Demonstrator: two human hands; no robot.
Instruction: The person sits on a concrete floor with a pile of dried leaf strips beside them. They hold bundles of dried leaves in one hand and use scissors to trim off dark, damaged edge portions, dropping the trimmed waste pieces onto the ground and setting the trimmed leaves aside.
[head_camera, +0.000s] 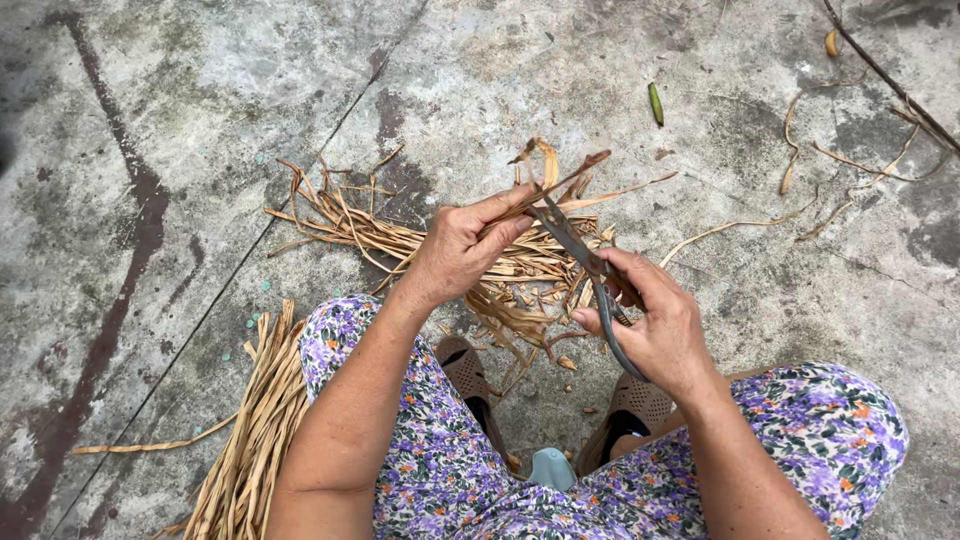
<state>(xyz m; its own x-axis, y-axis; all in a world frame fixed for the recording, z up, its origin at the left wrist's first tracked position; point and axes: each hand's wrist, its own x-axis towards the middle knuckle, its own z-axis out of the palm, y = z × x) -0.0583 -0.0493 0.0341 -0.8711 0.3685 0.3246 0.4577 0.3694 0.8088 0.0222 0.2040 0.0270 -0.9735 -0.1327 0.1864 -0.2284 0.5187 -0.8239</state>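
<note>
My left hand pinches a bunch of dry brown plant strips by their ends, held up over the ground. My right hand grips the handles of dark metal scissors, whose blades point up-left and meet the strips right at my left fingertips. Under both hands lies a loose pile of cut dry strips on the concrete.
A neat bundle of pale dry strips lies by my left knee. My legs in purple flowered trousers and brown sandals frame the spot. Stray strips, a green pod and a thin stick lie on the cracked concrete floor.
</note>
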